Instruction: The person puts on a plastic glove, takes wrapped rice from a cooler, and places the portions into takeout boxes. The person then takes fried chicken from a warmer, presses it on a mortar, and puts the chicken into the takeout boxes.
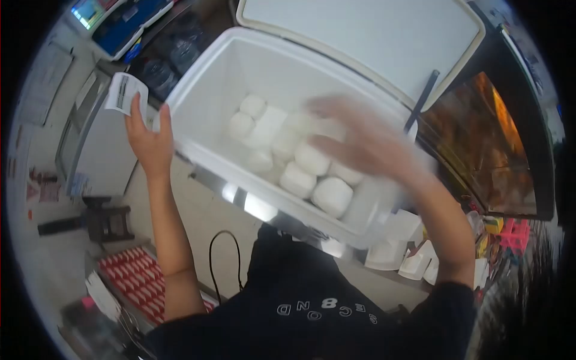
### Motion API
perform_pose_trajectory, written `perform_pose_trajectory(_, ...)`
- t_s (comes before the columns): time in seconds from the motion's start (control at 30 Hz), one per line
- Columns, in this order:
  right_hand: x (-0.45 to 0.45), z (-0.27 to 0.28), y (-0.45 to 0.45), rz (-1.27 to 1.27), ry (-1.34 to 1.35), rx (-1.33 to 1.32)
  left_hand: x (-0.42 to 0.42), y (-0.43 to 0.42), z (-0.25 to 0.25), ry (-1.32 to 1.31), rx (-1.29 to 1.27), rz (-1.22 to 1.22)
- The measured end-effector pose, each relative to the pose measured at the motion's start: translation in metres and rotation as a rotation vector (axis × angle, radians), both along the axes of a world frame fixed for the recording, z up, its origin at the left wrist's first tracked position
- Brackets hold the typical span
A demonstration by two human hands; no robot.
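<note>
My left hand (149,141) is at the left rim of a white cooler box (207,66), its thumb by the rim. A printed paper slip (127,93) is held at its fingers. My right hand (354,135) hangs over the inside of the box, smeared by motion, above several white rounded lumps. Whether it holds anything does not show. One lump (332,197) lies at the near right, with another (297,179) beside it. A smaller one (252,106) sits farther left. Their kind is unclear.
The cooler's lid (372,36) stands raised behind it. A glass-fronted case (480,150) with orange glow is at the right. White containers (393,240) and a pink rack (514,234) sit near it. A red-and-white patterned stack (133,276) is low left.
</note>
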State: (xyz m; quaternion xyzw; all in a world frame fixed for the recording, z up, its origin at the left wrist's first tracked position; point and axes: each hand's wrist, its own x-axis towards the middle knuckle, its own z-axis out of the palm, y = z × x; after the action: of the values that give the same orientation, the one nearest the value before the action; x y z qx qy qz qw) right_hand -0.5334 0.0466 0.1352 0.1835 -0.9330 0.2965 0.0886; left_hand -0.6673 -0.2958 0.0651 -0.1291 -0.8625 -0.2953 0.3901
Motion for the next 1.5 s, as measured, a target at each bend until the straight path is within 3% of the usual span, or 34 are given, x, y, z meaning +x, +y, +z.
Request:
perform_pose_trajectory(0.07, -0.098, -0.087, -0.028, 0.08, -0.279, -0.027, -0.023, 0.002, -0.008, -0.044, -0.005, -0.02)
perform_pose_trajectory(0.13, -0.162, -0.165, -0.058, 0.084, -0.713, 0.172, -0.019, 0.005, -0.011, -0.235, 0.038, -0.097)
perform_pose_trajectory(0.2, -0.177, -0.238, -0.079, 0.039, -0.77, 0.176, -0.021, 0.002, -0.012, -0.265, 0.033, -0.133)
perform_pose_trajectory(0.27, -0.176, -0.268, -0.099, 0.029, -0.843, 0.2, -0.023, 0.0, -0.014, -0.298, 0.047, -0.137)
perform_pose_trajectory(0.63, -0.158, -0.272, -0.128, 0.073, -0.99, 0.16, -0.024, -0.001, -0.011, -0.349, 0.241, -0.289)
perform_pose_trajectory(0.7, -0.168, -0.254, -0.125, 0.088, -0.931, 0.017, -0.027, 0.001, -0.008, -0.359, 0.255, -0.3)
perform_pose_trajectory(0.73, -0.162, -0.232, -0.117, -0.356, -0.804, -0.316, -0.028, 0.001, -0.008, -0.369, 0.235, -0.285)
perform_pose_trajectory(0.77, -0.165, -0.241, -0.116, -0.366, -0.795, -0.321, -0.027, 0.001, -0.007, -0.38, 0.215, -0.272)
perform_pose_trajectory(0.87, -0.176, -0.298, -0.122, -0.621, -0.866, -0.729, -0.026, 0.002, -0.009, -0.371, 0.26, -0.294)
perform_pose_trajectory(0.97, -0.185, -0.322, -0.143, -0.654, -1.126, -0.768, -0.025, 0.001, -0.01, -0.394, 0.305, -0.321)
perform_pose_trajectory(1.03, -0.185, -0.298, -0.161, -0.954, -0.965, -0.869, -0.024, -0.001, -0.013, -0.403, 0.294, -0.327)
perform_pose_trajectory(1.07, -0.188, -0.284, -0.163, -0.959, -0.967, -0.885, -0.024, -0.001, -0.014, -0.405, 0.294, -0.324)
perform_pose_trajectory(1.13, -0.189, -0.263, -0.163, -0.9, -1.097, -1.201, -0.023, 0.0, -0.01, -0.413, 0.263, -0.311)
perform_pose_trajectory(1.27, -0.19, -0.3, -0.148, -0.821, -1.16, -1.366, -0.021, 0.005, -0.007, -0.42, 0.264, -0.272)
perform_pose_trajectory(1.33, -0.185, -0.302, -0.152, -0.59, -1.158, -0.974, -0.02, 0.007, -0.007, -0.399, 0.26, -0.28)
perform_pose_trajectory(1.43, -0.181, -0.354, -0.173, -0.654, -1.143, -0.861, -0.02, 0.006, -0.011, -0.39, 0.249, -0.272)
perform_pose_trajectory(1.47, -0.179, -0.34, -0.178, -0.647, -1.145, -0.875, -0.02, 0.005, -0.011, -0.392, 0.256, -0.262)
perform_pose_trajectory(1.5, -0.178, -0.308, -0.179, -0.261, -0.996, -0.36, -0.019, 0.003, -0.011, -0.387, 0.246, -0.26)
